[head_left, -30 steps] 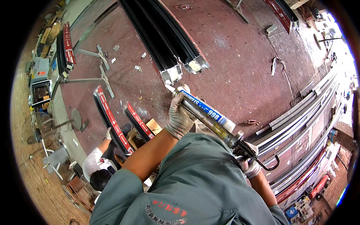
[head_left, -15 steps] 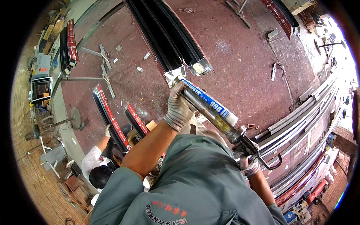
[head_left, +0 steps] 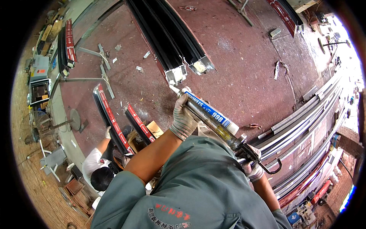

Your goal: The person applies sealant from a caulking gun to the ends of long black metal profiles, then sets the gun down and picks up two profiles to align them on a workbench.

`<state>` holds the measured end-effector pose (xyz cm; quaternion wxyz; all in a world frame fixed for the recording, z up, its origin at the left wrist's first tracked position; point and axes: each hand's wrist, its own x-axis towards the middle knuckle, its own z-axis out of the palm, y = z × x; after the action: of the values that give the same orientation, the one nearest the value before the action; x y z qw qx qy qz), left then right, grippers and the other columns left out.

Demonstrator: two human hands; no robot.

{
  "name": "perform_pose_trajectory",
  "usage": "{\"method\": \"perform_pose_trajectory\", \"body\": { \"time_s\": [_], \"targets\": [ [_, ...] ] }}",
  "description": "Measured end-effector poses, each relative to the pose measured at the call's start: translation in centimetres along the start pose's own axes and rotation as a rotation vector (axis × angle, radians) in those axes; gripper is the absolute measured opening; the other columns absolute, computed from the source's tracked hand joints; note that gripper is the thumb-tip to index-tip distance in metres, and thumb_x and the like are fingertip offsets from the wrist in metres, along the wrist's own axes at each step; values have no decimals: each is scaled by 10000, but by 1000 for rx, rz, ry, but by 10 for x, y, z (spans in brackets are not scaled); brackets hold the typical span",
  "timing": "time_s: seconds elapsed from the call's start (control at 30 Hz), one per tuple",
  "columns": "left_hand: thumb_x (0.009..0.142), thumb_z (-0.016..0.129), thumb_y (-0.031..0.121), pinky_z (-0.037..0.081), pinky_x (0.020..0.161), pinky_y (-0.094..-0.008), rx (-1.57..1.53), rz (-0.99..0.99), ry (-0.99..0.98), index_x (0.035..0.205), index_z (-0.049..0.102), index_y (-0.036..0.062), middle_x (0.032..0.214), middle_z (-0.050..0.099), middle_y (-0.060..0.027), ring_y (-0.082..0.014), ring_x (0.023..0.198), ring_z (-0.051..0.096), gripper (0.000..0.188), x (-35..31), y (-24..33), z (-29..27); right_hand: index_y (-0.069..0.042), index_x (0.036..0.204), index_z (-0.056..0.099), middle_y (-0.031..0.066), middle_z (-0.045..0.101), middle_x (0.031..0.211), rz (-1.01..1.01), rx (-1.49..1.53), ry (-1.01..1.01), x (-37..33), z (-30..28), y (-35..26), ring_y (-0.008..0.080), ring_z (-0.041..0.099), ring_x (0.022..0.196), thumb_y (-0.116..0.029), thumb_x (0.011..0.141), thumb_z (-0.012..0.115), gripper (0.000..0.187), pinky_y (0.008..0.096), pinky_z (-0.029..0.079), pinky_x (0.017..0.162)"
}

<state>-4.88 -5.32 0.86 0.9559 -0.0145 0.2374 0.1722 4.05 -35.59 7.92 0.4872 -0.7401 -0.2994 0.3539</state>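
All around the caulking gun [head_left: 225,135] spreads one reddish-brown floor [head_left: 244,65]. The step in hand looks like working sealant onto a profile's cut end; as I judge it, the next move calls for a steady front and an even squeeze at the handle.

To the right of the gun lie long metal bars [head_left: 305,133], heaped and overlapping too much to count. Beyond its front run two long black profiles [head_left: 167,38], side by side, their near ends silvery with white bits. To its left, one co-worker [head_left: 93,162] in a white top bends low, and between that person and the gun are two shorter red-and-black profiles [head_left: 110,118], one of them with a gloved co-worker's hand [head_left: 108,132] at its edge.

The gun itself is single, slanting from the long profiles back toward the wearer's right side. Along its barrel lies one blue-and-white cartridge [head_left: 209,110]; whether it is seated or merely alongside, I cannot tell. Two gloved hands hold the gun: the left hand [head_left: 183,120] wraps its front, the right hand [head_left: 254,171] its handle. Right of its rear sits one small red-handled tool [head_left: 254,125]. At its tip, one white nozzle [head_left: 174,88] points at the left long profile's end, perhaps touching.
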Motion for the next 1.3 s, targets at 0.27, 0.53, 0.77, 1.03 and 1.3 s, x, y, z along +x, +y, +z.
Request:
{"method": "perform_pose_trajectory", "body": {
  "time_s": [0.27, 0.53, 0.77, 1.03, 1.3],
  "targets": [
    [875, 693, 308, 606, 828, -533, 60, 52, 92, 1247, 537, 220, 927, 701, -77, -302, 901, 718, 413, -4, -7, 6, 27, 1102, 633, 104, 598, 862, 77, 89, -156, 8, -5, -29, 223, 584, 753, -797, 771, 579, 889, 349, 480, 714],
    [884, 683, 303, 606, 818, -558, 27, 23, 55, 1308, 461, 239, 910, 701, -62, -282, 828, 730, 483, -5, -13, 4, 33, 1152, 619, 104, 637, 928, 145, 141, -199, 6, -10, -32, 205, 608, 820, -776, 774, 616, 893, 331, 494, 755],
    [885, 689, 320, 550, 913, -561, 60, -35, -14, 1024, 659, 193, 1041, 691, -47, -311, 928, 698, 191, 5, -17, 20, 21, 1154, 622, 49, 667, 969, 213, 260, -64, -9, -9, -34, 143, 595, 851, -723, 725, 731, 866, 311, 493, 771],
    [852, 744, 286, 592, 832, -560, 65, -159, 111, 1020, 614, 72, 885, 696, -135, -354, 865, 705, 302, 45, -19, 47, 23, 966, 659, 62, 648, 825, 156, 175, 237, -16, 12, -35, 153, 598, 773, -749, 759, 652, 799, 289, 490, 701],
    [870, 754, 370, 601, 841, -459, 308, -258, 73, 984, 606, 115, 842, 654, -66, -243, 814, 690, 316, 74, -18, 73, 46, 980, 668, 109, 687, 883, 45, 191, 459, -23, 58, -27, 212, 655, 826, -691, 828, 618, 754, 321, 524, 756]
  ]
}}
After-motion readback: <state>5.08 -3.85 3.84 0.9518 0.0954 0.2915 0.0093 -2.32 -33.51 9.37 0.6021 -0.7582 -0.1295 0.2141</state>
